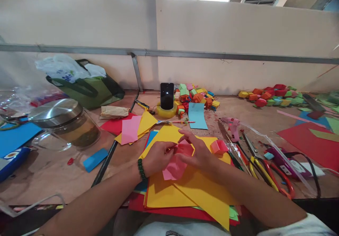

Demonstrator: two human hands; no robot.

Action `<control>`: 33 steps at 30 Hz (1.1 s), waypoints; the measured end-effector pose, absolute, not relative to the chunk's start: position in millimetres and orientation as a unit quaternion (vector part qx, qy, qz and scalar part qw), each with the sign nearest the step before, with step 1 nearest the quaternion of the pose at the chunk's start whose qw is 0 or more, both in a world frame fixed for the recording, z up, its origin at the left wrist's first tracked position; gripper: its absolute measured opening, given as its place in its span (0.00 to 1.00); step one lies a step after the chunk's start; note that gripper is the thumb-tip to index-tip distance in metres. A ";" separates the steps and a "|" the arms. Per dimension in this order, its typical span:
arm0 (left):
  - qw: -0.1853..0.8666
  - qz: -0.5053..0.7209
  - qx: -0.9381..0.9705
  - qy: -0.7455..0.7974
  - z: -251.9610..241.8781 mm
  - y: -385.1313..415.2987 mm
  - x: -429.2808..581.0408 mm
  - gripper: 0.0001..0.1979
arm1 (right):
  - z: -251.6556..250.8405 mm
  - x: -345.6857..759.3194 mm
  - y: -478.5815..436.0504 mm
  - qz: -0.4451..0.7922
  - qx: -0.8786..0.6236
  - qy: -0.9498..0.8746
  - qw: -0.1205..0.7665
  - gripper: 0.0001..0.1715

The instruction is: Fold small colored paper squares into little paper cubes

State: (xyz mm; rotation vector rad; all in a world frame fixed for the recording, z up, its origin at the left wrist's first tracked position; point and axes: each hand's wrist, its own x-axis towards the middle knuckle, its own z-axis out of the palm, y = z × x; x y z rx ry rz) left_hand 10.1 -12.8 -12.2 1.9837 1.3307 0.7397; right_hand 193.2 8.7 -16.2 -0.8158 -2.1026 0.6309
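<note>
A piece of pink paper [174,169], partly folded, is between my two hands above a stack of yellow sheets [164,193]. My left hand [159,156], with a dark green bead bracelet at the wrist, pinches the paper's left edge between thumb and fingers. On the other side, my right hand [198,151] curves around the paper, its thumb across the front and its fingers behind the upper edge. A small folded pink paper box [219,146] lies just right of my right hand. Red, blue and green sheets show beneath the yellow ones.
Folded paper pieces [197,94] are heaped behind a light blue sheet [197,116]. A phone [167,96] stands in a yellow tape roll [166,111]. To the right lie a pink glue gun [233,126] and scissors [255,158]; a glass jug [76,130] stands left.
</note>
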 end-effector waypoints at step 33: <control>0.352 0.239 0.742 0.518 -13.2 -19.2 19.0 0.05 | -9.7 190.2 5.5 0.353 -0.280 -0.807 0.381 0.20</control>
